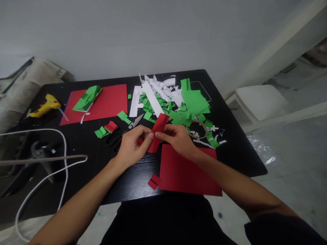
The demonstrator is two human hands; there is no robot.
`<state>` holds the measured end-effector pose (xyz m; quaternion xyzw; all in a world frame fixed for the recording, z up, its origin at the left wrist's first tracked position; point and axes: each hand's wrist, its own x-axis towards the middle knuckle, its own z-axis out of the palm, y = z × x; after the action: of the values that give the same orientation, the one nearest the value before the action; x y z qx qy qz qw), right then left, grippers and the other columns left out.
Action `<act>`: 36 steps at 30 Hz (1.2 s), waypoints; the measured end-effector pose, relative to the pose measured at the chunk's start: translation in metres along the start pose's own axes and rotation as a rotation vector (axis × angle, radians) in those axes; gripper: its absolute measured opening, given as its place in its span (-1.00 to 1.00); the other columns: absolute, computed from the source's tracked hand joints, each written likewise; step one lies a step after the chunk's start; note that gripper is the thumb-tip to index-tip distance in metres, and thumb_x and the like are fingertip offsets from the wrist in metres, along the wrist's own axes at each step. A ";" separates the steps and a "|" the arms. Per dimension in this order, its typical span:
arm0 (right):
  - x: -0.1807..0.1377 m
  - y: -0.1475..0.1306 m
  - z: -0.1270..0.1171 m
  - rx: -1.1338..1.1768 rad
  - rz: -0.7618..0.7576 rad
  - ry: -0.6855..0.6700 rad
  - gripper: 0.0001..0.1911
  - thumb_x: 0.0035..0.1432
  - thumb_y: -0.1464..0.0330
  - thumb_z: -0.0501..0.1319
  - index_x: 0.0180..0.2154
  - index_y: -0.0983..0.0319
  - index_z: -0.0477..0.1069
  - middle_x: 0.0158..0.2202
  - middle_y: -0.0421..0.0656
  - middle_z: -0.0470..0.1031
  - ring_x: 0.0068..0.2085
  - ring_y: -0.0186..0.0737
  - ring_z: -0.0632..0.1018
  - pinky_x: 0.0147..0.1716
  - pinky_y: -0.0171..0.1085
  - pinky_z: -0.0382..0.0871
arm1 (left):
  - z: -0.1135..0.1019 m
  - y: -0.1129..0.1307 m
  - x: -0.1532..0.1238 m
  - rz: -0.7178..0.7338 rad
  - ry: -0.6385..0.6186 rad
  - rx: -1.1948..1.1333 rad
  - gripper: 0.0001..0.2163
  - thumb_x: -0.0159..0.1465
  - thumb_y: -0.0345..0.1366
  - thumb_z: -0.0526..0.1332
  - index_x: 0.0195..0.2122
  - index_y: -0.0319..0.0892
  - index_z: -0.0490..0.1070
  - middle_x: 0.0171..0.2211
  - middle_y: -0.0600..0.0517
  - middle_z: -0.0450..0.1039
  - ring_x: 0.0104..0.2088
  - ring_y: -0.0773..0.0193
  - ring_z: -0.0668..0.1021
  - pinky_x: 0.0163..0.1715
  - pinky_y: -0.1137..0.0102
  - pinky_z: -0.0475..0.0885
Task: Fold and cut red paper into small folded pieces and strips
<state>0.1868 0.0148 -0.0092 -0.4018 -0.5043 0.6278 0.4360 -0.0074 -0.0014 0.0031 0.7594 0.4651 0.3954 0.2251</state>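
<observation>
Between both hands is a folded strip of red paper [160, 123], held up at a slant over the black table. My left hand [134, 143] pinches its left edge between thumb and fingers. My right hand [178, 137] grips the opposite edge, its thumb close to the left thumb. Black-handled scissors [131, 126] lie just beyond the left hand, their handles partly hidden by it. A large red sheet [187, 172] sits under my right forearm. Near its left edge is a small folded red piece [154, 181]. More small green and red pieces [111, 127] rest left of the scissors.
White strips [153, 98] and green scraps [194, 102] are heaped at the back. A tape roll [198, 129] lies right of my right hand. At the left are a yellow glue gun [47, 106], a red sheet [114, 97] with a green paper bundle [88, 98], and a looping white cable [65, 153].
</observation>
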 end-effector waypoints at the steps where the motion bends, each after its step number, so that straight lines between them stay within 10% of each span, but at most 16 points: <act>1: 0.000 -0.001 0.000 0.000 0.003 0.000 -0.66 0.00 0.08 0.54 -0.31 0.18 0.66 -0.33 -0.19 0.70 -0.30 -0.19 0.65 -0.19 -0.17 0.63 | 0.000 0.000 0.000 -0.009 0.004 0.000 -0.87 0.40 -0.31 0.22 -0.29 -0.17 0.50 -0.42 0.07 0.54 -0.43 0.32 0.53 -0.38 0.42 0.45; 36: 0.000 -0.001 0.000 0.015 -0.028 -0.007 -0.59 0.19 -0.04 0.38 -0.36 0.17 0.60 -0.40 -0.19 0.62 -0.36 -0.25 0.63 -0.26 -0.21 0.66 | 0.001 -0.006 0.002 -0.269 0.016 -0.310 -0.79 0.38 -0.17 0.29 -0.32 -0.16 0.59 -0.46 0.07 0.56 -0.48 0.35 0.50 -0.48 0.47 0.40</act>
<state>0.1871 0.0149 -0.0081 -0.3893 -0.5065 0.6269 0.4459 -0.0093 0.0030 -0.0014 0.6434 0.4976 0.4349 0.3864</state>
